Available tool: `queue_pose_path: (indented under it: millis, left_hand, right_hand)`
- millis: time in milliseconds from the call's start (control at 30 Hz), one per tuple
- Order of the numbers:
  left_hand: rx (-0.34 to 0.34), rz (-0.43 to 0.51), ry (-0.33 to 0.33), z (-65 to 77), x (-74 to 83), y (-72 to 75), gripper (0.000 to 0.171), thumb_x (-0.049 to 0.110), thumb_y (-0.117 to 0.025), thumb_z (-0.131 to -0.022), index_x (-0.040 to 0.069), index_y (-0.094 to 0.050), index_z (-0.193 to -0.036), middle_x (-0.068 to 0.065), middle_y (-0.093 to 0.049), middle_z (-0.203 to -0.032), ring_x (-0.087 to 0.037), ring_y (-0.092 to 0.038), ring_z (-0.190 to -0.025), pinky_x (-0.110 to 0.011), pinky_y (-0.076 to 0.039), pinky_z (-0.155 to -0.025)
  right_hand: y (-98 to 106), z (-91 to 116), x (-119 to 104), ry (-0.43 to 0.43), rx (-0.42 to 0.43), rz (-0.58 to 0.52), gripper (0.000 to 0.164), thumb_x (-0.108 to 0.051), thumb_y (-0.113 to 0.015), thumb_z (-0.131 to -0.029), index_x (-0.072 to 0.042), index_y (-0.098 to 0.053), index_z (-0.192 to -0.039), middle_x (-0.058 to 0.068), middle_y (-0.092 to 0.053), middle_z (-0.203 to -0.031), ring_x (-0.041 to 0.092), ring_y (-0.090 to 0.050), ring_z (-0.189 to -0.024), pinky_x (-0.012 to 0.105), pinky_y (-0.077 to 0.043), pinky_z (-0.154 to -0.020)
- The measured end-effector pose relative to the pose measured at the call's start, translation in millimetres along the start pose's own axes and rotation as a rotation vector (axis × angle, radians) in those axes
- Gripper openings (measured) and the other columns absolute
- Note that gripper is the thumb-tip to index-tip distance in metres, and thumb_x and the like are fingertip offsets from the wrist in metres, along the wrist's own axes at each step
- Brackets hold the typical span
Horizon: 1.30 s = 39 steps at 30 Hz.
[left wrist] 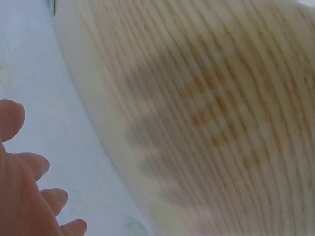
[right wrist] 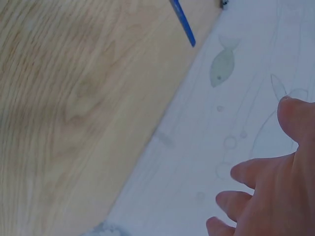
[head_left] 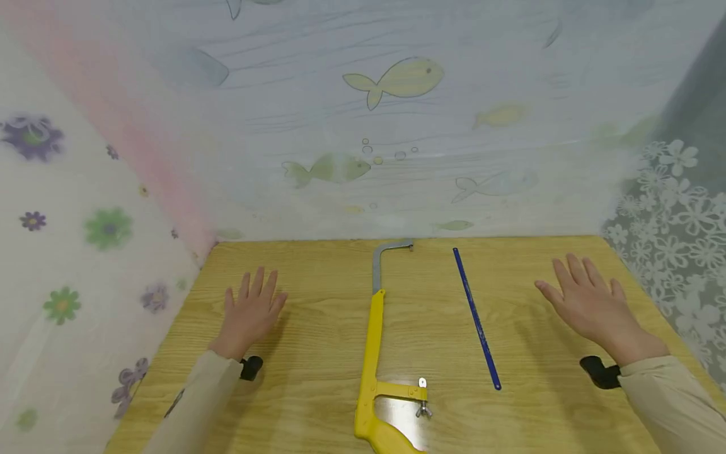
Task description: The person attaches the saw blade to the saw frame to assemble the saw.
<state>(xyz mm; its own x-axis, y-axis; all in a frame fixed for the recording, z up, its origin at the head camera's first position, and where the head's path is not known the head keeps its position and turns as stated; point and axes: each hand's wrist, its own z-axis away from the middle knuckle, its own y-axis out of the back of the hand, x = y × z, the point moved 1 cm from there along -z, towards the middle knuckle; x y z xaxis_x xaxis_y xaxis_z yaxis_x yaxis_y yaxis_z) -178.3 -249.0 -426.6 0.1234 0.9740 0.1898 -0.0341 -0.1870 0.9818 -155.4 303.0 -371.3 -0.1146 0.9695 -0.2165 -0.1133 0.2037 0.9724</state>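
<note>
The left hand (head_left: pixel 249 315) hovers to the left of the hacksaw frame (head_left: pixel 371 340), its back upward, fingers fanned and reaching away from the person, thumb angled out toward the frame. The right hand (head_left: pixel 592 309) hovers well to the right of the frame in a similar pose, its spread fingers pointing away and slightly left, thumb out toward the frame. Each grip is released and holds nothing. Beige sleeves (head_left: pixel 195 403) cover both forearms.

The hacksaw frame lies on the wood-grain tabletop (head_left: pixel 317 315) between the two hands, touched by neither. Its long axis runs almost straight away from the person: the yellow handle (head_left: pixel 391 438) is at the near end, cut off by the bottom of the head view, and the grey metal arm at the far end bends to the right. A yellow crossbar with a wing nut (head_left: pixel 423 411) juts right just above the handle. To the right of the frame, apart from it, lies a narrow blue blade (head_left: pixel 476 318), its far end slanting toward the frame.

A bright glare shows between the frame's crossbar and handle. Beyond the frame rises a pale backdrop (head_left: pixel 272 94) of drawn fish; flowered material (head_left: pixel 74 265) stands far to its left, white lacy flowers (head_left: pixel 675 214) far to its right.
</note>
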Motion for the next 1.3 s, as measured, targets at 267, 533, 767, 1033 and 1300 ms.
queue_pose_path:
  millis: [267, 533, 767, 1033, 1300]
  left_hand:
    - [0.024, -0.017, -0.003, -5.8, 8.7, 7.2, 0.067, 0.054, -0.021, -0.092, 0.013, -0.01, -0.144, -0.014, 0.0, -0.148, -0.037, 0.006, -0.132, -0.064, 0.003, -0.093]
    - [0.02, -0.018, 0.008, -12.0, 12.4, 12.5, 0.064, 0.05, -0.025, -0.094, 0.015, -0.008, -0.144, -0.013, 0.004, -0.148, -0.038, 0.005, -0.132, -0.064, 0.004, -0.094]
    - [0.108, 0.123, 0.009, -13.9, 13.2, 19.1, 0.061, 0.047, -0.031, -0.094, 0.01, -0.021, -0.142, -0.017, -0.011, -0.146, -0.039, -0.011, -0.13, -0.062, -0.008, -0.095]
    - [0.12, 0.498, 0.018, 6.9, 42.3, -10.5, 0.05, 0.05, -0.04, -0.09, 0.017, -0.049, -0.126, -0.004, -0.051, -0.122, -0.023, -0.05, -0.105, -0.044, -0.04, -0.084]
    - [0.08, 0.691, -0.026, 29.4, 88.4, -44.9, 0.038, 0.043, -0.044, -0.091, 0.02, -0.056, -0.119, 0.009, -0.06, -0.104, -0.011, -0.054, -0.093, -0.038, -0.044, -0.079]
  right_hand:
    - [4.0, -5.5, -1.0, 0.012, 0.025, 0.01, 0.08, -0.057, -0.023, -0.091, 0.002, -0.004, -0.141, 0.029, 0.003, -0.142, 0.047, 0.009, -0.126, 0.068, 0.004, -0.088]
    - [-1.4, -5.4, -2.9, 0.018, 0.036, -0.013, 0.078, -0.056, -0.023, -0.091, 0.0, -0.003, -0.141, 0.029, 0.005, -0.142, 0.047, 0.009, -0.127, 0.067, 0.003, -0.089]
    - [-8.8, -6.0, -1.7, 0.012, 0.101, 0.04, 0.076, -0.057, -0.026, -0.09, 0.007, -0.036, -0.13, 0.033, -0.034, -0.128, 0.049, -0.034, -0.112, 0.061, -0.025, -0.084]
    - [-35.4, 0.1, -1.4, 0.012, 0.132, -0.139, 0.053, -0.04, -0.03, -0.096, 0.003, -0.054, -0.114, 0.019, -0.062, -0.096, 0.031, -0.06, -0.076, 0.046, -0.044, -0.061]
    - [-86.7, 8.0, -18.3, -0.105, 0.038, -0.43, 0.052, -0.041, -0.035, -0.094, 0.001, -0.049, -0.122, 0.01, -0.064, -0.091, 0.019, -0.061, -0.074, 0.043, -0.045, -0.065]
